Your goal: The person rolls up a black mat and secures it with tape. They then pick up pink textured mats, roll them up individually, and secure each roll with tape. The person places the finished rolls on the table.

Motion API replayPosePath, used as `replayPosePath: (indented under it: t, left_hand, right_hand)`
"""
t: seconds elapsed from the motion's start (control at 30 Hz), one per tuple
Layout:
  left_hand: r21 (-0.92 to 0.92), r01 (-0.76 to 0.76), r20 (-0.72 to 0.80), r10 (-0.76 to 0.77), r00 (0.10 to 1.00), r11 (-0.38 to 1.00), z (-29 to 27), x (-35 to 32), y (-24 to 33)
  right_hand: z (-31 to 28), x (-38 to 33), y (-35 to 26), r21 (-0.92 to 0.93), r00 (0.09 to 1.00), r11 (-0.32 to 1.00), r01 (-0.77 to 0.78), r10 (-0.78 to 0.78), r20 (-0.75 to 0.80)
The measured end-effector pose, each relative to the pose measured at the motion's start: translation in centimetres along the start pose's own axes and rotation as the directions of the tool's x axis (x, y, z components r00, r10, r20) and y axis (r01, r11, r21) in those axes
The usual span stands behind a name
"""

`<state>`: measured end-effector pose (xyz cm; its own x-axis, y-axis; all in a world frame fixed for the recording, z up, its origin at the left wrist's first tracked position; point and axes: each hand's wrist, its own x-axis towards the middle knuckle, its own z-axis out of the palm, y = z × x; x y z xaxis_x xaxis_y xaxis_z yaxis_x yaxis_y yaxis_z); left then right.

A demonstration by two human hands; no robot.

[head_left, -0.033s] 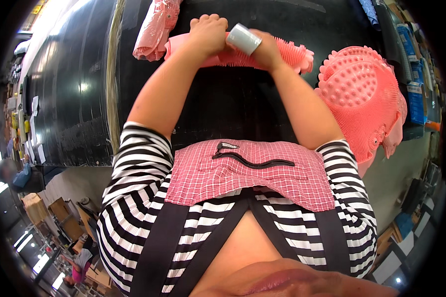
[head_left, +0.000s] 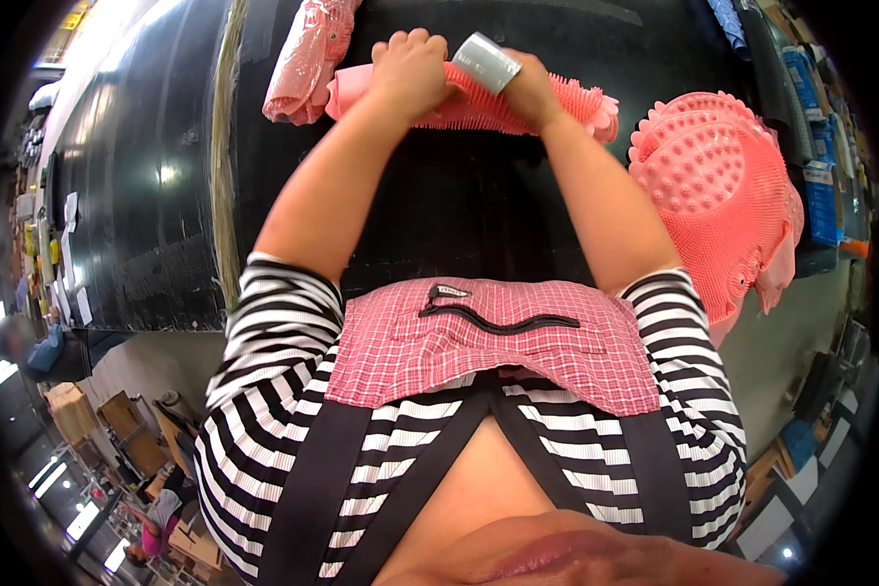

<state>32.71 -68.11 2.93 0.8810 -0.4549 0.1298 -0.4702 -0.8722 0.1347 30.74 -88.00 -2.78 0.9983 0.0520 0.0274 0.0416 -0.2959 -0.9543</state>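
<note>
Gripping the rolled pink mat (head_left: 586,105) on the black counter (head_left: 459,220), the left hand (head_left: 410,76) curls over it; the right hand (head_left: 532,96) is wrapped round a tape roll (head_left: 486,63) that hides some fingers. Clear plastic (head_left: 298,78) covers another pink roll (head_left: 336,37), cut off at the top edge of view.

Both arms reach out front, elbows wide and bare forearms angling in, so the hands end up near each other but not touching. The left forearm (head_left: 337,186) runs up to a left hand (head_left: 410,73) that's knuckles-up, fingers (head_left: 417,41) bent together and thumb poking toward the other side. The right forearm (head_left: 606,186) slants inward too, and the right hand (head_left: 531,95) sits a touch lower, curled, fingers mostly hidden tbh.
</note>
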Motion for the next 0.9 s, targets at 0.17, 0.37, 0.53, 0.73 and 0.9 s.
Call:
replayPosePath:
  t: [0.17,0.37,0.53,0.73,0.9]
  left_hand:
    - [0.088,-0.265,-0.619,0.262,0.74,0.96,7.6,-2.6,-0.5]
    - [0.189,-0.358,-0.201,0.393,0.897,0.915,5.2,-2.1,-2.3]
    - [0.269,-0.359,-0.181,0.413,0.893,0.894,6.7,0.6,-3.3]
    - [-0.071,-0.37,-0.041,0.368,0.929,0.926,2.8,-1.0,-2.1]
    - [-0.394,-0.111,0.656,0.364,0.661,0.912,-0.6,-4.7,1.3]
  right_hand:
    - [-1.6,6.4,2.1,-0.075,0.999,0.997,0.03,-0.028,0.026]
    - [-1.8,9.5,2.7,-0.054,0.995,0.998,0.04,-0.035,0.092]
    - [-1.9,6.3,-1.5,0.001,0.962,0.971,0.237,-0.235,0.138]
    - [-1.1,-4.3,-1.2,-0.268,0.688,0.637,0.723,-0.699,0.194]
    - [0.5,-17.0,-3.9,-0.287,0.72,0.66,0.694,-0.642,0.264]
